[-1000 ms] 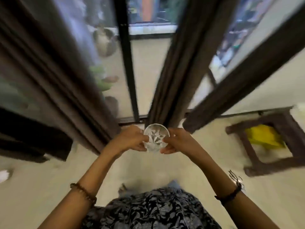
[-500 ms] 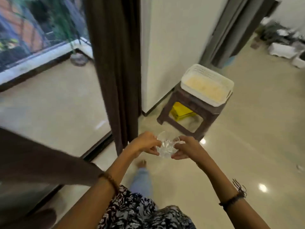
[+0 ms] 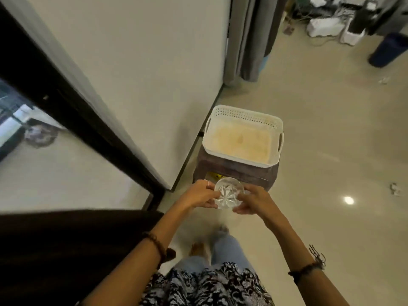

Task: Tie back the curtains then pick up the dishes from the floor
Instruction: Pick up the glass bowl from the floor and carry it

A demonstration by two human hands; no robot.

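1. Two hands, left hand (image 3: 199, 195) and right hand (image 3: 254, 200), hold a cut-glass bowl (image 3: 228, 193) between them, each grip pinching its rim.
2. Beyond the bowl, a white basket (image 3: 242, 115) sits on a brown stool (image 3: 238, 173) beside the wall.

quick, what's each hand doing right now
Left hand: grips the left side of the small clear cut-glass bowl.
Right hand: grips the bowl's right side.

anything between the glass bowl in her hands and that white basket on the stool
Nothing visible. Both the left hand and right hand hold the glass bowl in front of the brown stool; the white basket on it sits open-topped just beyond.
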